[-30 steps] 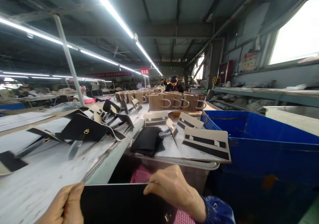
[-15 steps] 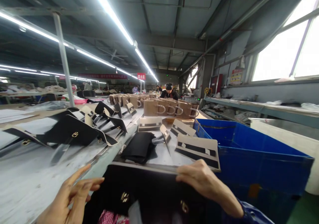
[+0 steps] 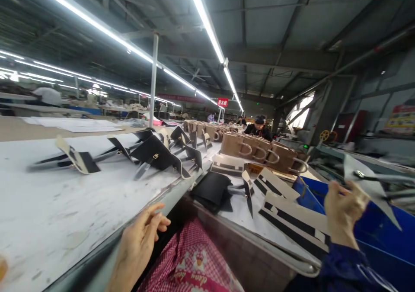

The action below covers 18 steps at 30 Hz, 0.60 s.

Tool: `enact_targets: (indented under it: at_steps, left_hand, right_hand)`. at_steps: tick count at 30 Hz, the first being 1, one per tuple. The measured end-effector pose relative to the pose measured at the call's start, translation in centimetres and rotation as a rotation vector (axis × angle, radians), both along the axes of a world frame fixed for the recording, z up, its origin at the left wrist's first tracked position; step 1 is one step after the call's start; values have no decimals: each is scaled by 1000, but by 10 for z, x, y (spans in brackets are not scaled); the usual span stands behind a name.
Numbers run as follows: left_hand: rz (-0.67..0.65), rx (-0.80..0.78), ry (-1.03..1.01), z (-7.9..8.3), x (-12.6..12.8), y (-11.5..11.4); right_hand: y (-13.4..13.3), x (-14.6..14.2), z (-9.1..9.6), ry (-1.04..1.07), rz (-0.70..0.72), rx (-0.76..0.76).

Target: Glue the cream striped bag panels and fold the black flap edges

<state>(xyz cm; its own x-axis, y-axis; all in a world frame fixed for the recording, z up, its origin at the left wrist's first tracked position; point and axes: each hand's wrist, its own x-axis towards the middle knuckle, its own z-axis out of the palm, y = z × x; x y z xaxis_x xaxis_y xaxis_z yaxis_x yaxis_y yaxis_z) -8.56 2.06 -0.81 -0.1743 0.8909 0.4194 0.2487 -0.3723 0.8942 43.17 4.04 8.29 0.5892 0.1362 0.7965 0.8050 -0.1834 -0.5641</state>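
Note:
My left hand [image 3: 139,240] is over the front edge of the white-topped table [image 3: 97,197], fingers loosely bent and apart, nothing in them. Off to the right, my right hand [image 3: 345,212] is closed at the edge of a motion-blurred bag panel [image 3: 371,184] with a metal clasp and trailing strips, above the blue bin [image 3: 382,253]. How the fingers grip it is partly hidden. Between my hands lie a stack of black pieces [image 3: 212,190] and beige panels [image 3: 298,218] with black strips.
Several black flaps with gold clasps [image 3: 155,155] stand on the left table. Brown bags with curved handles [image 3: 253,149] line up farther back, where a co-worker [image 3: 259,127] is. A pink checked apron [image 3: 194,257] covers my lap. A blurred skin-toned shape shows at the left edge.
The black clasped panel has left the place between my hands. My right hand has swung right and up with a panel over the blue bin. The view has turned left.

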Motion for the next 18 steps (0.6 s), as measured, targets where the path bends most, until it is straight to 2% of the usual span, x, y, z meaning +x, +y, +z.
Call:
enact_targets:
  at_steps: [2,5,7,9,11,13,18]
  left_hand:
    - [-40,-34,-14,-2,9,-5]
    - [-159,-98,-71,-10,21,-11]
    - [-236,-148,-126,-18,28,-14]
    - [-292,-196,-163,-28,33,-13]
    - [-318,-225,-187,-39,37,-8]
    - [-330,-253,-225,-48,41,-1]
    - [-332,-346,-356,-66,54,14]
  right_hand:
    - [43,-49,-32,-69,217,-186]
    - [96,-139,-86,-228,572,-501]
    - [116,-192,-118,-307,703,-632]
    - [126,-228,-142,-344,744,-717]
    - [129,-244,-155,-347,727,-770]
    - [131,-244,-159,-346,715,-805]
    - [128,-228,-144,-379,791,-817]
